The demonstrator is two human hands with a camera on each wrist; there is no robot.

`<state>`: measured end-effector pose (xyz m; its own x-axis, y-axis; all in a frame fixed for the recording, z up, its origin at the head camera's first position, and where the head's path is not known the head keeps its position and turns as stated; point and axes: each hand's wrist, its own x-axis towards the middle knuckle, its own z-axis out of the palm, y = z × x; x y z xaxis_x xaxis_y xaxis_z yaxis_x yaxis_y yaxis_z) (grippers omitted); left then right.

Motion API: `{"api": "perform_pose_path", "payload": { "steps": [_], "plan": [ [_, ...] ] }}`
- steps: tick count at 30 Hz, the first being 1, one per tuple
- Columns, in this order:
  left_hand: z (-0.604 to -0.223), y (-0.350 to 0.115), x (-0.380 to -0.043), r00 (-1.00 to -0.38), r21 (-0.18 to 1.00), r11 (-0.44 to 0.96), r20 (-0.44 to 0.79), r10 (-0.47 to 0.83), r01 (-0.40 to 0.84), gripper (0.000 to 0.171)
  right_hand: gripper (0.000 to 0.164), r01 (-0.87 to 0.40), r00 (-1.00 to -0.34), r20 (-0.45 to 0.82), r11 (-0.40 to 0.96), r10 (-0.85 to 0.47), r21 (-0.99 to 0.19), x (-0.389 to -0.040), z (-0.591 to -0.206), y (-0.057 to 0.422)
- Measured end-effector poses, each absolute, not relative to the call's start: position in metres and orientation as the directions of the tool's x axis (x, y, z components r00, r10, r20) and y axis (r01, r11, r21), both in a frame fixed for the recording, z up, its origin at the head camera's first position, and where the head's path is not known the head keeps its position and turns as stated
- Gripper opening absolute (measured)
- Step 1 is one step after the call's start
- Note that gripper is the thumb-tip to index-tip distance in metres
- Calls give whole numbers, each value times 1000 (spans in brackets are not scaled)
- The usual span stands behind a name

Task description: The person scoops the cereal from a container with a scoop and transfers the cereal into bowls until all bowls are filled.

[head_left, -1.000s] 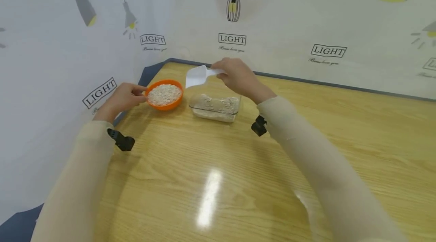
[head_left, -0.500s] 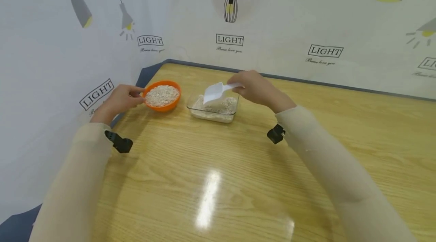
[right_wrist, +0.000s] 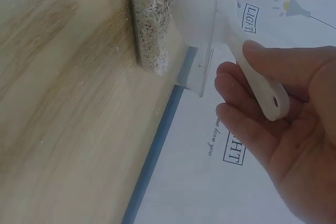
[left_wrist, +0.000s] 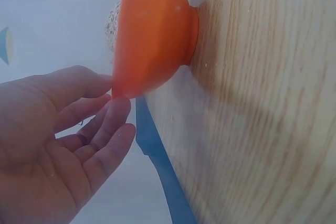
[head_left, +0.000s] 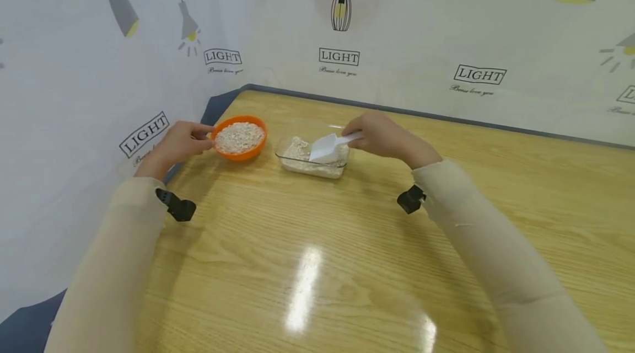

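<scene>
My left hand [head_left: 179,144] pinches the near-left rim of an orange bowl [head_left: 243,156]. Pale flakes [head_left: 240,137] that look like rolled oats fill the bowl. In the left wrist view the thumb and a finger meet on the rim of the bowl [left_wrist: 152,35], and the other fingers lie loosely below. My right hand [head_left: 384,135] holds a white scoop [head_left: 324,148] by its handle. The scoop's blade is tilted down inside a clear rectangular glass dish [head_left: 311,169], among more flakes [head_left: 297,146]. From the right wrist, the fingers curl around the scoop handle [right_wrist: 262,90].
Both containers stand on a wood-grain table [head_left: 238,265] near its back left corner. A lamp-printed curtain [head_left: 412,27] hangs along the back and left edges. Small crumbs lie on the table beside the dish. Each wrist wears a black camera.
The right hand has brought the scoop down and to the right, from above the gap between bowl and dish into the flakes in the dish. My left hand stays at the bowl rim.
</scene>
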<state>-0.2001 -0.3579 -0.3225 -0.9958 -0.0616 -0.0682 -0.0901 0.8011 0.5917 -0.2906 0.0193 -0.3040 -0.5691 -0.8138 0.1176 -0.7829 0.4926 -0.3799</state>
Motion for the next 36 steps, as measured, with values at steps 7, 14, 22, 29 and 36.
{"api": "perform_pose_path", "payload": {
  "steps": [7, 14, 22, 29, 36],
  "plan": [
    [-322, -356, -200, -996, 586, 805, -61, -72, -94, 46, 21, -752, -585, 83, 502, -807, -427, -296, -310, 25],
    [-325, -357, -198, -995, 592, 800, -54, -81, -97, 46, 23, -734, -592, 47, 516, -804, -441, -297, -313, 31],
    [-323, -356, -196, -994, 584, 805, -55, -89, -105, 45, 25, -738, -584, 56, 501, -810, -452, -298, -314, 38],
    [-323, -355, -196, -995, 584, 805, -59, -86, -104, 45, 28, -712, -614, 50, 526, -787, -465, -298, -310, 48],
    [-319, -354, -191, -995, 572, 814, -37, -93, -97, 43, 30, -691, -640, 37, 554, -767, -463, -300, -308, 63]
  ]
}}
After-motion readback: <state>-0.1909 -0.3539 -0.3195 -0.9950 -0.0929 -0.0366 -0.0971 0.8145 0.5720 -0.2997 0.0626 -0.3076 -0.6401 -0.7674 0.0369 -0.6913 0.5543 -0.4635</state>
